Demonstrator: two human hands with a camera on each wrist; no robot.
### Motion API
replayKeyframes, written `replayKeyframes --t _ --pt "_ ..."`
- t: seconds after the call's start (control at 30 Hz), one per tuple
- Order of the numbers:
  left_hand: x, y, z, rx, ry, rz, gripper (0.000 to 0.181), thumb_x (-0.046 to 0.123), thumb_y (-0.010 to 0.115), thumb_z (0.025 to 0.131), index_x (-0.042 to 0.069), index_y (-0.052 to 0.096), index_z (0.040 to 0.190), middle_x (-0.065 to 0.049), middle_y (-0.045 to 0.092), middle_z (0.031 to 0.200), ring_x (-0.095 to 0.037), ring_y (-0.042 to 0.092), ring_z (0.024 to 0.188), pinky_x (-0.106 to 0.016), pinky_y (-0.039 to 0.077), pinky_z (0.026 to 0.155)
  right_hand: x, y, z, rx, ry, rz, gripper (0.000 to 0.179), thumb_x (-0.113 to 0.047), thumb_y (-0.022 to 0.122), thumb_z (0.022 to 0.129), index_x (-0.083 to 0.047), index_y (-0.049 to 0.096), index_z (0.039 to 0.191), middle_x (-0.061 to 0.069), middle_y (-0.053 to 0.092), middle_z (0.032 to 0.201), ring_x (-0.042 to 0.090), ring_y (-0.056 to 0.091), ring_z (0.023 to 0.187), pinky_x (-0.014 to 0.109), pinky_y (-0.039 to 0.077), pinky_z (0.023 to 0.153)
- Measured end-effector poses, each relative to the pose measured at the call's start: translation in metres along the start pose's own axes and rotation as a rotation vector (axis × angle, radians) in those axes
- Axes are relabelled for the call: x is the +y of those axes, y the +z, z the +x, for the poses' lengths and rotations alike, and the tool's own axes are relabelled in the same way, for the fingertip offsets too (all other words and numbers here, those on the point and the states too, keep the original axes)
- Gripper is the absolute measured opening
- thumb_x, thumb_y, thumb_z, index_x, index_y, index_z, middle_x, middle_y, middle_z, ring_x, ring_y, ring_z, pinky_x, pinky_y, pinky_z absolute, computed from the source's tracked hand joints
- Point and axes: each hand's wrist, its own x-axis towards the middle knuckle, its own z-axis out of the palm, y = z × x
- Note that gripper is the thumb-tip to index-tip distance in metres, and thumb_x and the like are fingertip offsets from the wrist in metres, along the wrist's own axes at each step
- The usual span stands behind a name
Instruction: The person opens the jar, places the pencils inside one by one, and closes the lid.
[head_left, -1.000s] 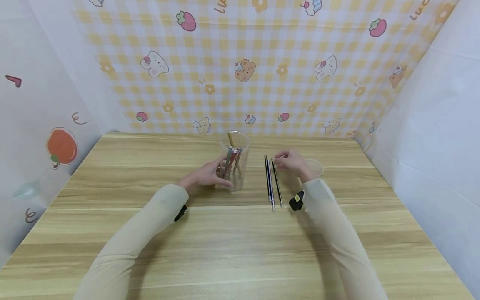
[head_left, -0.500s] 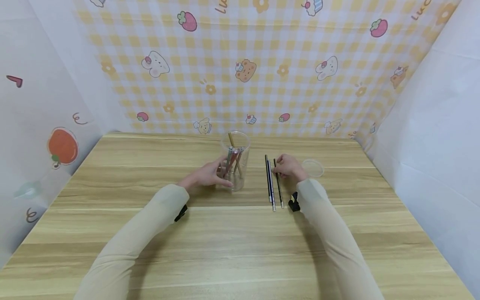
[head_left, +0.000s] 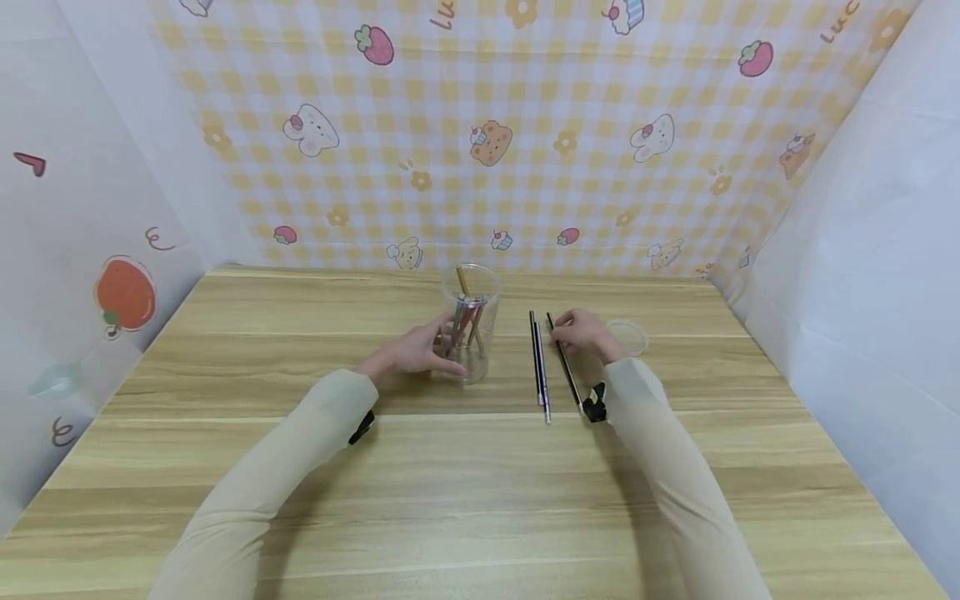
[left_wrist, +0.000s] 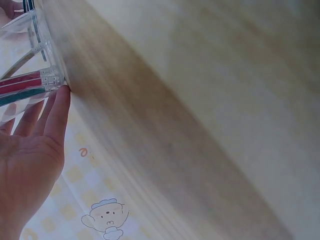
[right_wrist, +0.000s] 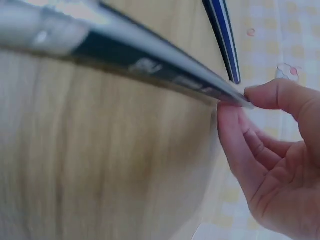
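Note:
A tall clear plastic cup [head_left: 492, 320] stands upright with several pencils [head_left: 470, 315] leaning inside it. Fingers and thumb of my left hand [head_left: 415, 348] curve round the cup's lower left side; in the left wrist view the fingertips [left_wrist: 62, 92] touch it near its base. To the right, my right hand [head_left: 582, 330] pinches a dark pencil [head_left: 567, 367] between thumb and forefinger close to its far end. In the right wrist view this pencil [right_wrist: 150, 62] slants across, its pale end near the camera. Two more pencils [head_left: 539, 362] lie side by side between the cup and that hand.
A round clear lid [head_left: 628, 337] lies flat on the wooden table [head_left: 480, 500], just right of my right hand. Behind the table's far edge hangs a yellow checked cloth [head_left: 420, 100]; white sheets [head_left: 855, 208] flank it.
My right hand has come down onto the dark pencil, taken it between thumb and forefinger, and swung its near end to the right. The left hand and cup stay in place.

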Motion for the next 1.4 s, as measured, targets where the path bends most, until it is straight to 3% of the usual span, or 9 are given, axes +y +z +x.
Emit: replayKeyframes --t 0.07,0.1,0.27,0.4,0.53,0.7,1.0,1.2,1.4 --pt "0.0 0.0 0.0 0.001 -0.001 -0.001 0.084 0.016 0.075 0.07 0.011 0.023 0.136 -0.022 0.039 0.128 -0.034 0.04 0.115 -0.045 0.029 0.096 -0.005 -0.004 -0.01 -0.005 -0.029 0.049 0.04 -0.012 0.057 0.083 0.011 0.045 0.114 0.022 0.056 0.091 0.024 0.058 0.073 0.032 0.051 0.067" --pt "-0.005 0.001 0.002 0.005 -0.002 0.002 0.085 0.018 0.076 0.069 0.012 0.023 0.136 -0.021 0.04 0.128 -0.033 0.04 0.114 -0.045 0.029 0.096 -0.016 -0.006 -0.02 -0.001 -0.006 0.051 0.04 -0.01 0.054 0.086 0.012 0.044 0.117 0.023 0.055 0.097 0.025 0.057 0.078 0.034 0.05 0.072" --pt "-0.019 0.002 0.01 0.015 0.011 0.004 0.089 0.024 0.077 0.067 0.016 0.022 0.137 -0.02 0.041 0.128 -0.032 0.041 0.114 -0.045 0.029 0.096 -0.024 -0.019 -0.031 0.027 -0.085 0.166 0.038 -0.008 0.047 0.089 0.013 0.042 0.121 0.029 0.049 0.11 0.025 0.054 0.085 0.037 0.045 0.082" --pt "-0.011 0.001 0.005 0.005 0.017 -0.005 0.087 0.018 0.075 0.07 0.012 0.02 0.138 -0.022 0.039 0.128 -0.035 0.041 0.113 -0.047 0.028 0.096 -0.027 -0.028 -0.028 0.092 -0.142 0.269 0.038 -0.008 0.046 0.09 0.013 0.042 0.12 0.027 0.049 0.108 0.02 0.052 0.081 0.036 0.045 0.082" --pt "-0.019 0.002 0.01 0.008 0.011 -0.001 0.089 0.019 0.076 0.069 0.015 0.02 0.139 -0.021 0.04 0.128 -0.034 0.041 0.114 -0.047 0.028 0.096 -0.043 -0.035 -0.031 0.172 -0.207 0.35 0.039 -0.013 0.049 0.09 0.012 0.043 0.119 0.017 0.052 0.101 0.014 0.051 0.075 0.032 0.047 0.079" --pt "-0.032 0.002 0.016 0.019 0.008 0.007 0.094 0.025 0.078 0.066 0.02 0.019 0.139 -0.018 0.041 0.128 -0.031 0.042 0.113 -0.045 0.028 0.096 -0.067 -0.042 -0.041 0.219 -0.283 0.395 0.039 -0.02 0.053 0.089 0.008 0.048 0.116 0.011 0.054 0.096 0.014 0.052 0.077 0.031 0.048 0.076" --pt "-0.03 0.002 0.016 0.028 0.028 0.049 0.085 0.024 0.077 0.069 0.021 0.024 0.135 -0.015 0.044 0.125 -0.029 0.042 0.113 -0.045 0.03 0.095 -0.105 -0.047 -0.06 0.218 -0.399 0.426 0.041 -0.02 0.058 0.086 0.004 0.048 0.117 0.02 0.05 0.115 0.019 0.053 0.09 0.033 0.047 0.078" --pt "-0.031 0.001 0.016 0.027 0.025 0.052 0.087 0.026 0.077 0.067 0.022 0.023 0.136 -0.015 0.044 0.125 -0.028 0.042 0.112 -0.044 0.031 0.095 -0.126 -0.047 -0.07 0.232 -0.506 0.427 0.034 -0.018 0.061 0.085 0.003 0.055 0.11 0.018 0.054 0.111 0.024 0.054 0.092 0.028 0.048 0.073" --pt "-0.031 0.001 0.016 0.028 0.031 0.055 0.089 0.027 0.077 0.067 0.021 0.022 0.136 -0.016 0.044 0.124 -0.028 0.043 0.112 -0.044 0.031 0.095 -0.151 -0.049 -0.081 0.252 -0.585 0.463 0.027 -0.013 0.063 0.083 0.002 0.058 0.105 0.018 0.056 0.106 0.021 0.056 0.086 0.029 0.048 0.073"
